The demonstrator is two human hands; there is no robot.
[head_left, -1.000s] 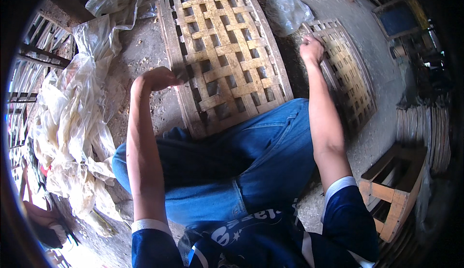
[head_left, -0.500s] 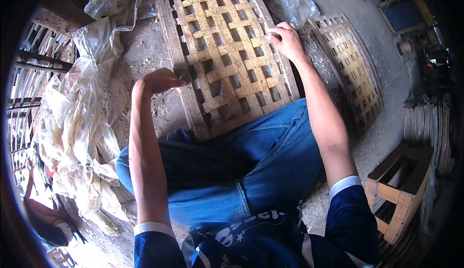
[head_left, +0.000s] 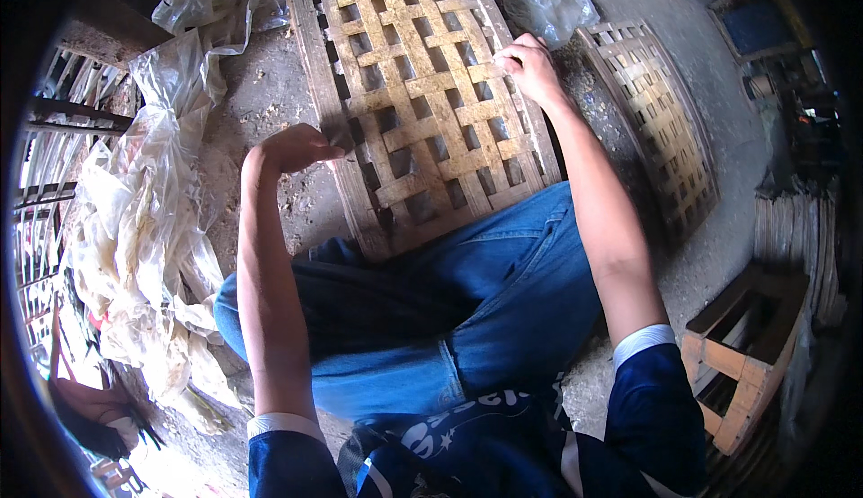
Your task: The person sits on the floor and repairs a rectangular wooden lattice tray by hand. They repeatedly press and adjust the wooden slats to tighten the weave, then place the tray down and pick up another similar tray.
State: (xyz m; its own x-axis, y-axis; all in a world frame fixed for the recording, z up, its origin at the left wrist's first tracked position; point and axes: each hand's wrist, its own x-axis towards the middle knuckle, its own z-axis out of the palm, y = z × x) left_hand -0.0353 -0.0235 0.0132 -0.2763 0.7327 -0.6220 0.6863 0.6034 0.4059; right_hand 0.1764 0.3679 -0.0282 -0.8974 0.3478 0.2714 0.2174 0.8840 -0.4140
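Note:
A woven bamboo panel [head_left: 421,93] in a wooden frame lies on the floor against my crossed, jeans-clad legs [head_left: 449,291]. My left hand [head_left: 306,147] grips its left rail, fingers curled over the edge. At the upper part of the right rail, my right hand [head_left: 530,68] has its fingers bent round the edge. Whether anything small is in either hand I cannot make out.
A second woven panel [head_left: 656,120] lies at the right. Crumpled clear plastic [head_left: 144,246] covers the left side; more [head_left: 547,4] is beyond the panel. At right are a wooden stool [head_left: 746,363] and stacked sheets [head_left: 791,237]. Slatted walling [head_left: 45,165] edges the left.
My right hand has moved left from the second panel onto the right rail of the panel before me, mostly by half a second ago. My left hand stays on its rail.

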